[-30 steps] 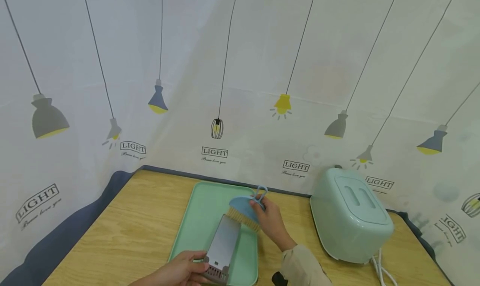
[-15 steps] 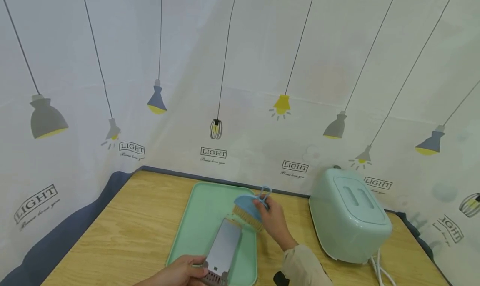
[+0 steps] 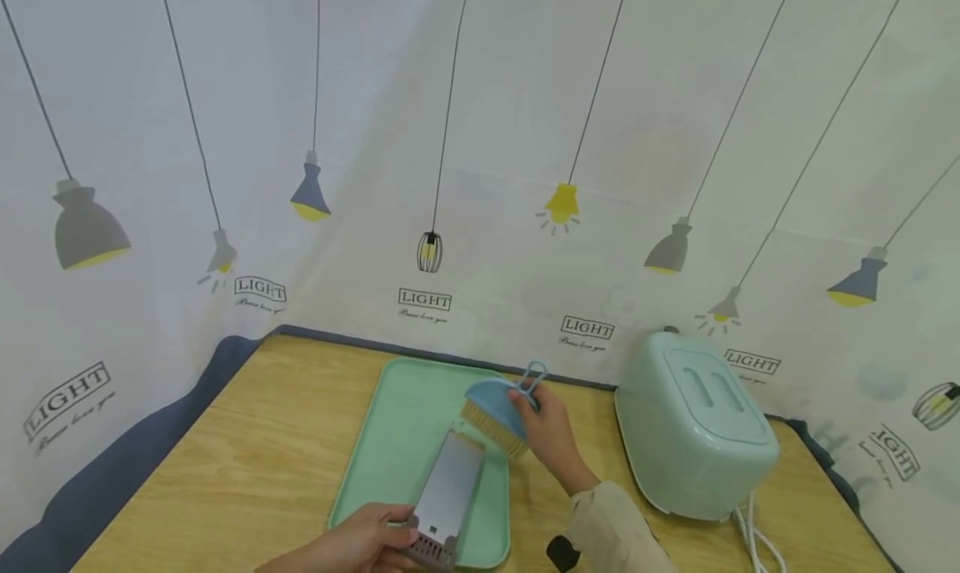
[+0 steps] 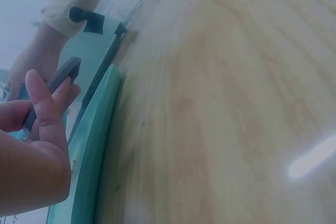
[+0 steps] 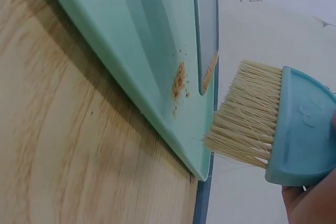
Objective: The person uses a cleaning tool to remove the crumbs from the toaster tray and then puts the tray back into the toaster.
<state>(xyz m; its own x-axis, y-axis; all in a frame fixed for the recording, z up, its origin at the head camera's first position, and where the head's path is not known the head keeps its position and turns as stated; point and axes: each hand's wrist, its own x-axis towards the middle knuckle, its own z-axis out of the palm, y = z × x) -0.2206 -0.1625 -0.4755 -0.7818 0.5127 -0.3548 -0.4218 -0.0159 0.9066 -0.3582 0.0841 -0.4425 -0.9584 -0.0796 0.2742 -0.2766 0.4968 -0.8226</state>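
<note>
My left hand (image 3: 367,540) grips the brown slotted end of a flat grey metal crumb tray (image 3: 450,485), thumb on top. Its far end tilts down over a mint-green tray (image 3: 405,389). My right hand (image 3: 553,435) pinches a small blue brush (image 3: 495,399) by the base of its looped handle. The pale bristles (image 5: 247,114) hang just past the crumb tray's far end, apart from it in the right wrist view. Brown crumbs (image 5: 179,80) lie scattered on the green tray, and more crumbs line the crumb tray's end (image 5: 210,72).
A mint-green toaster (image 3: 697,431) stands to the right on the wooden table (image 3: 225,456), its white cord (image 3: 753,535) trailing forward. Behind the table hangs a pale curtain (image 3: 510,139) printed with lamps. A dark strap piece (image 3: 562,552) shows beside the right sleeve.
The brush has come off the crumb tray's end, moving right, then slightly back left. Crumbs have dropped onto the green tray. The left hand keeps its grip with little movement.
</note>
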